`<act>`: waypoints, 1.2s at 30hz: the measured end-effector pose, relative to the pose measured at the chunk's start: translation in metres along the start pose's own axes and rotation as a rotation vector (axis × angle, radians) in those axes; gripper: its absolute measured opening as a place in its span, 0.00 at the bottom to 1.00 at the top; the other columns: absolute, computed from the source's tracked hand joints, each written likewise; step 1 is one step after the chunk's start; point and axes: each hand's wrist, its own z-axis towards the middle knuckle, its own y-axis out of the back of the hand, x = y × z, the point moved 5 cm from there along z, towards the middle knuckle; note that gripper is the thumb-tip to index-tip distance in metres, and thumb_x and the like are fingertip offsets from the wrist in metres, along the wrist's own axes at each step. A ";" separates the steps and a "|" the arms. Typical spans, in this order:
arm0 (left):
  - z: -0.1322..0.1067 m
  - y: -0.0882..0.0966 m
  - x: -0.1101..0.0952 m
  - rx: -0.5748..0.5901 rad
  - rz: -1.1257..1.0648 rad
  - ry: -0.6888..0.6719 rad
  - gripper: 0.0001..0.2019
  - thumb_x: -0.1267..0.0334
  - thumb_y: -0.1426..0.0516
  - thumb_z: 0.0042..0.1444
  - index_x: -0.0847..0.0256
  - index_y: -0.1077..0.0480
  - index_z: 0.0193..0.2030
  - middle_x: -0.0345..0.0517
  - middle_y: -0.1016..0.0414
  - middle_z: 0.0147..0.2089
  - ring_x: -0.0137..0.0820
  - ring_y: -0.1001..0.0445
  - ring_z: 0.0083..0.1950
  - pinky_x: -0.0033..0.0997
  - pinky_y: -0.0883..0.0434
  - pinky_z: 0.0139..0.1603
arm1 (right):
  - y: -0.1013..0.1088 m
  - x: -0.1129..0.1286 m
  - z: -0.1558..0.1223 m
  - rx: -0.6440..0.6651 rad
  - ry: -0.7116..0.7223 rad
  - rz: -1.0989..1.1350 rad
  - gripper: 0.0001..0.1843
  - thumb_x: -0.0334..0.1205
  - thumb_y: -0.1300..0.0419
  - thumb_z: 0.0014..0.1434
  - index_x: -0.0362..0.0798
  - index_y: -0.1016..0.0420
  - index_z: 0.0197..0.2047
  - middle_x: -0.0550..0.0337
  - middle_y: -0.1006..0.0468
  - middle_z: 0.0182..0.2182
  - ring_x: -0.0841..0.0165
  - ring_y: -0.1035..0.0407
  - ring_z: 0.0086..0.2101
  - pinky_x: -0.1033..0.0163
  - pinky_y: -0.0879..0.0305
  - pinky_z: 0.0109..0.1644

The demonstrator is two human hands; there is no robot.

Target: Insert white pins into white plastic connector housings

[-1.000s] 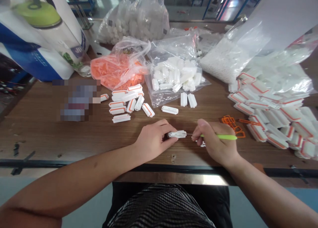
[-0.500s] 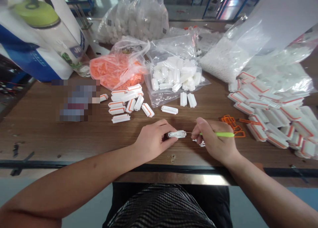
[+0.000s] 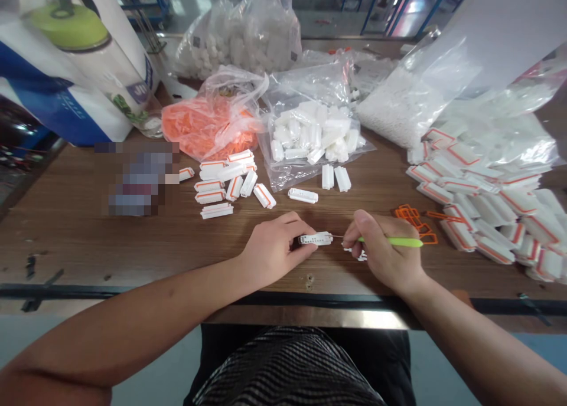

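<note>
My left hand [image 3: 274, 245] is closed round a small white plastic connector [image 3: 315, 238], holding it just above the wooden table [image 3: 88, 235] near the front edge. My right hand [image 3: 384, 254] pinches a thin tool with a green handle [image 3: 392, 241]; its metal tip points left and meets the connector's right end. A few small white bits [image 3: 359, 255] lie under my right fingers. Both hands sit close together at the table's middle front.
Finished white-and-orange connectors lie in a group [image 3: 228, 182] left of centre and in a large pile [image 3: 491, 205] at the right. Loose orange clips [image 3: 414, 220] sit beside my right hand. Bags of orange parts [image 3: 208, 123] and white parts [image 3: 314, 134] stand behind, a white-blue bag [image 3: 66, 69] far left.
</note>
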 end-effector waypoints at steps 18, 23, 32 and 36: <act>0.000 0.000 0.001 -0.006 -0.007 -0.008 0.06 0.65 0.38 0.59 0.60 0.24 0.43 0.40 0.27 0.36 0.24 0.32 0.29 0.26 0.35 0.31 | 0.003 -0.003 0.001 0.019 -0.047 0.069 0.29 0.47 0.48 0.68 0.47 0.27 0.18 0.60 0.26 0.16 0.75 0.35 0.15 0.69 0.39 0.18; 0.000 0.000 0.000 0.004 0.007 -0.006 0.07 0.65 0.38 0.59 0.60 0.23 0.44 0.40 0.27 0.36 0.25 0.32 0.30 0.26 0.35 0.31 | 0.000 -0.003 0.001 0.022 -0.043 0.041 0.29 0.47 0.47 0.68 0.47 0.28 0.17 0.60 0.26 0.16 0.76 0.35 0.15 0.69 0.39 0.18; 0.000 -0.001 0.001 0.010 0.005 0.012 0.07 0.65 0.38 0.59 0.59 0.23 0.44 0.40 0.27 0.36 0.25 0.32 0.30 0.27 0.36 0.32 | -0.001 0.003 0.003 0.057 -0.066 -0.077 0.27 0.47 0.47 0.67 0.47 0.27 0.18 0.62 0.26 0.15 0.75 0.34 0.15 0.69 0.38 0.19; -0.001 0.000 0.001 0.002 -0.004 0.008 0.07 0.65 0.38 0.59 0.59 0.23 0.43 0.40 0.28 0.36 0.24 0.33 0.29 0.26 0.36 0.31 | -0.002 0.006 0.003 0.071 -0.018 -0.079 0.26 0.45 0.48 0.68 0.47 0.27 0.19 0.62 0.26 0.16 0.76 0.33 0.15 0.70 0.37 0.21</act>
